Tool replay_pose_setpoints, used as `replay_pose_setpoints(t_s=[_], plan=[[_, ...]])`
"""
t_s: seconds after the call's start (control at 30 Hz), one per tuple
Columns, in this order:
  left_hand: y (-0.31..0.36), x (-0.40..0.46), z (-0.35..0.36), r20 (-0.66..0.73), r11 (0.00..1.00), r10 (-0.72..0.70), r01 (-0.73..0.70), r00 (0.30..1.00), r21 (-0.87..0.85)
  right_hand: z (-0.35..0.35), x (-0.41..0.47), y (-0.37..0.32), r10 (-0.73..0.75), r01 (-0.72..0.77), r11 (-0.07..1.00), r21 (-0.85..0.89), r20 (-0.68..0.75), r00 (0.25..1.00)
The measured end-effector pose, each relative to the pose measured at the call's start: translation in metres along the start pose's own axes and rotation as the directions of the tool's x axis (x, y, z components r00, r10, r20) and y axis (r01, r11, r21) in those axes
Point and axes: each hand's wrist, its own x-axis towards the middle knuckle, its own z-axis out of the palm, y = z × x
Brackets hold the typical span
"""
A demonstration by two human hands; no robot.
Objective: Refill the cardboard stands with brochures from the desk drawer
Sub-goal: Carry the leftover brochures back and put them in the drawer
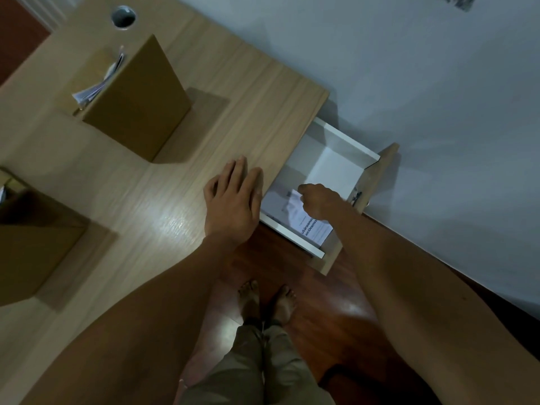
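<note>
The desk drawer (336,159) stands pulled out at the right end of the wooden desk (163,194), white inside. White brochures (314,230) with dark print lie in its near part. My right hand (320,200) is down inside the drawer, fingers curled onto the top brochure. My left hand (233,197) lies flat on the desk edge, fingers spread, holding nothing. One cardboard stand (140,100) sits at the back of the desk with a few papers (96,86) in its slot. A second cardboard stand (32,238) is at the left edge, partly cut off.
A round cable hole (123,16) is at the desk's far corner. A pale wall (409,68) runs behind the drawer. My bare feet (266,299) stand on the dark wooden floor (336,317) in front of the desk.
</note>
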Motion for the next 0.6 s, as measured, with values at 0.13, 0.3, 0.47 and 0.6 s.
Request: replay_pose_setpoints(t_s=[0.13, 0.3, 0.47, 0.6], plan=[[0.001, 0.000, 0.000, 0.005, 1.000, -0.004, 0.004, 1.000, -0.004, 0.007, -0.004, -0.001, -0.043, 0.030, 0.992, -0.125, -0.104, 0.994], [0.000, 0.000, 0.000, 0.002, 1.000, -0.005, 0.005, 1.000, -0.019, 0.010, -0.009, -0.006, -0.007, -0.010, 0.990, -0.140, -0.125, 0.992], [0.001, 0.000, -0.002, 0.003, 0.999, -0.009, 0.009, 1.000, -0.039, 0.015, -0.019, -0.012, 0.025, -0.031, 0.999, -0.043, -0.117, 0.993], [0.002, -0.001, -0.002, 0.005, 0.998, -0.013, 0.014, 1.000, -0.055, 0.020, -0.033, -0.014, 0.046, -0.046, 0.999, 0.003, -0.070, 0.996]])
